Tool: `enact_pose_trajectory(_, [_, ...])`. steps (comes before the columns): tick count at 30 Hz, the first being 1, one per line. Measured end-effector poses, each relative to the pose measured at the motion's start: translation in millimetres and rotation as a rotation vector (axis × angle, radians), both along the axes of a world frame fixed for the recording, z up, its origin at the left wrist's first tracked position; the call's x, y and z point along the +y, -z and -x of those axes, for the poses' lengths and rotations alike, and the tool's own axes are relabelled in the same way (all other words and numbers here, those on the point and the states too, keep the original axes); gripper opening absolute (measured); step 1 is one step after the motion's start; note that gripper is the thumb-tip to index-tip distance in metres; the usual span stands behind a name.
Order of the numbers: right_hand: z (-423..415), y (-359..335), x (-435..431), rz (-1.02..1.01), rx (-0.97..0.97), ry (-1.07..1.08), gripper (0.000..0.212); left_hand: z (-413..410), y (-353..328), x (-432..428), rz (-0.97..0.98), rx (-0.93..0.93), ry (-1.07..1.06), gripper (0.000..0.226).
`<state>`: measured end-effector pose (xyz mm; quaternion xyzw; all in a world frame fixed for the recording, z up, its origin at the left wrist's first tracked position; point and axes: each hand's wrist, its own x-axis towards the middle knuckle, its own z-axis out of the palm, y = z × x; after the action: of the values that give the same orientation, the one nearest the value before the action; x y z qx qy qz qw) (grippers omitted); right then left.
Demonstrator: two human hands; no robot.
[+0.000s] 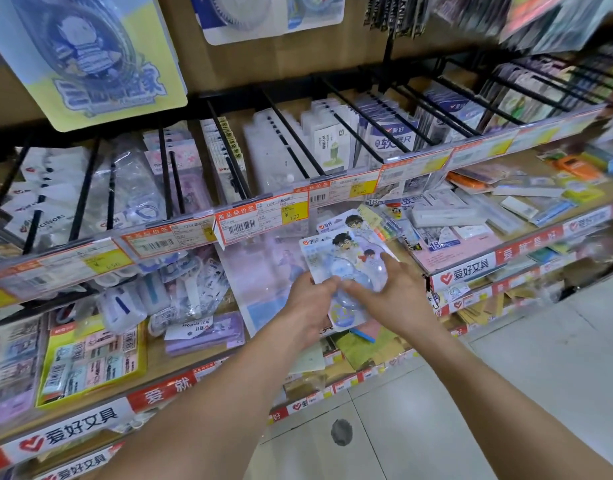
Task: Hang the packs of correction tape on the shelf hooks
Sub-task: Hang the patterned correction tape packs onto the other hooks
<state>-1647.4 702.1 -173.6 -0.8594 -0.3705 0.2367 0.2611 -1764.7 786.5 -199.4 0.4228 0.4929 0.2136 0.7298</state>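
Observation:
I hold a small stack of correction tape packs (pixel 336 252), blue-white cards with cartoon figures and clear blisters, in front of the lower shelf. My left hand (pixel 310 308) grips the stack's lower left edge. My right hand (pixel 393 291) lies over the blister on the right side, fingers curled on it. A second pack (pixel 353 221) peeks out behind the front one. Black shelf hooks (pixel 291 140) jut out above, several carrying goods. A large correction tape pack (pixel 90 60) hangs at top left.
A price-tag rail (pixel 260 216) runs just above my hands. Shelves hold scissors, tape rolls and rulers (pixel 447 237). Red-and-white shelf edge strips (pixel 471 268) run below. Grey floor tiles (pixel 505 375) lie at the lower right.

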Motion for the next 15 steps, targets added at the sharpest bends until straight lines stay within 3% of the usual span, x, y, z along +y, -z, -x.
enact_pose_trajectory(4, [-28.4,3.0,19.9,-0.048,-0.074,0.042,0.075,21.0,10.8,7.1,-0.045,0.106,-0.057,0.007])
enact_pose_trajectory(11, [-35.9,9.7,65.6,0.241,-0.116,-0.087,0.113,36.6,12.7,6.7,-0.122,0.171,-0.086,0.014])
enact_pose_trajectory(15, [-30.9,18.5,69.3,0.312,-0.147,-0.076,0.118,39.8,13.4,5.3,-0.112,0.172,-0.083,0.012])
